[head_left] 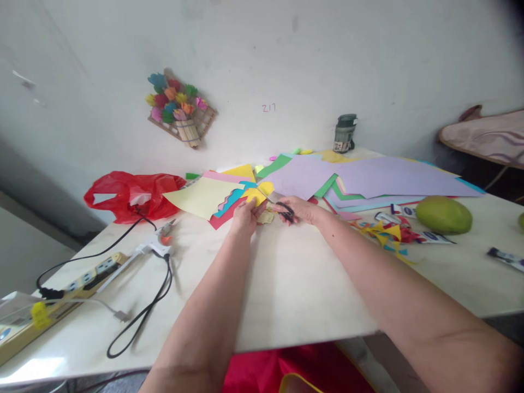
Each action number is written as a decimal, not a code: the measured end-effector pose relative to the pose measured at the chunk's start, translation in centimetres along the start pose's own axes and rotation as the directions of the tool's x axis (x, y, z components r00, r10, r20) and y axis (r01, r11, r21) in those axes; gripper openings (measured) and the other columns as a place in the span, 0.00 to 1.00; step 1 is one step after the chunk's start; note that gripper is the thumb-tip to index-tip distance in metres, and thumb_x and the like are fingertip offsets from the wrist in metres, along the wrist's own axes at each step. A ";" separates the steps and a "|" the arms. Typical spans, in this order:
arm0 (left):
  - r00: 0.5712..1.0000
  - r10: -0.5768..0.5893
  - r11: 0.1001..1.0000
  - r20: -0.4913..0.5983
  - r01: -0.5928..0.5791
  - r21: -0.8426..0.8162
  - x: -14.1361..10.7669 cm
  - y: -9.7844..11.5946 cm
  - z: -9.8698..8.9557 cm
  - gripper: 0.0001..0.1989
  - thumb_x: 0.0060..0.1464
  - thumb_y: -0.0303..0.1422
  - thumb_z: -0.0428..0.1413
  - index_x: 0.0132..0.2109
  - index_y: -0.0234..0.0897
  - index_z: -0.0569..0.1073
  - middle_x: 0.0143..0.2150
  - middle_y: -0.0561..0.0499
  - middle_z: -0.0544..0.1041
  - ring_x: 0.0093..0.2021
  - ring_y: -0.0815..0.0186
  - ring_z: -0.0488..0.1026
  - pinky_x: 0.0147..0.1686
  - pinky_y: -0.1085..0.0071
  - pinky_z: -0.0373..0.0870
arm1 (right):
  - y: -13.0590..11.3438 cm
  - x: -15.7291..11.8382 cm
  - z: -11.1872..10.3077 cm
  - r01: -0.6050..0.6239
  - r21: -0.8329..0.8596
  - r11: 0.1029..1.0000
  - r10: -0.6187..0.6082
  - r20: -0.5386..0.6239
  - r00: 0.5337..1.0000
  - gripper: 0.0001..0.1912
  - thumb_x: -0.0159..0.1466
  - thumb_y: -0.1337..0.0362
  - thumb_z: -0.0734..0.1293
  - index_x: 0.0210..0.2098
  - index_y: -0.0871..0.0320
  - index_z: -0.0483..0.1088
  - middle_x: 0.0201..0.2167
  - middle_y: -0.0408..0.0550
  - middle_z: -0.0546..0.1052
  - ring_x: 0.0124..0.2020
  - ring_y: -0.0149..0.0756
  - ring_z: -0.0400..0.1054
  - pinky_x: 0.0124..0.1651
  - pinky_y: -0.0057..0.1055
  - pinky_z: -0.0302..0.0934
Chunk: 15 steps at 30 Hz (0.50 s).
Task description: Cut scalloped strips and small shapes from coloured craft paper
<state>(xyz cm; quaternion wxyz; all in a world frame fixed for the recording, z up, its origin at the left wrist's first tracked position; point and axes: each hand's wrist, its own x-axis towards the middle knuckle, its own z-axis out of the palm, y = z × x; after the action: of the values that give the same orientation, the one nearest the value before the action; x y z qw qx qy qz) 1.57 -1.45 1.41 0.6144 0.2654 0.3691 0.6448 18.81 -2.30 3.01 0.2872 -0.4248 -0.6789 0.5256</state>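
Note:
My left hand [245, 215] pinches a piece of yellow paper [256, 195] over the middle of the table. In my right hand [301, 210] is a pair of scissors [286, 212] with black handles, my fingers wrapped round the grips. The blades point left and reach the yellow paper; whether they are closed on it is too small to tell. Just under and beside my hands lies a pale yellow paper scrap [266, 217]. Behind my left hand are a pale yellow sheet [204, 196], a blue paper with a wavy edge [231, 199] and a red sheet [223, 218].
Large lilac sheets [393, 176] spread along the back right. A green mango [444, 214], glue tubes and coloured paper scraps [385, 232] lie at the right. To the left are a red plastic bag [118, 191], a glue gun [161, 240] and a power strip [88, 278] with cords.

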 end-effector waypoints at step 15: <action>1.000 -0.017 1.000 -0.018 0.016 -0.007 -0.1 0.2 0.2 0.05 0.58 0.21 0.53 0.36 0.31 0.73 0.37 0.46 0.78 0.38 0.66 0.79 0.40 0.73 0.78 | 0.3 0.2 0.1 -0.004 0.027 1.000 0.005 -0.014 1.000 0.18 0.58 0.51 0.69 0.27 0.58 0.63 0.17 0.39 0.68 0.13 0.22 0.59 0.12 0.19 0.42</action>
<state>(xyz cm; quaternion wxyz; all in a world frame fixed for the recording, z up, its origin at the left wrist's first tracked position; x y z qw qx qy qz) 1.57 -1.51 1.71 0.6172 0.2543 0.3747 0.6434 18.74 -2.10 2.70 0.2965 -0.4261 -0.6686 0.5324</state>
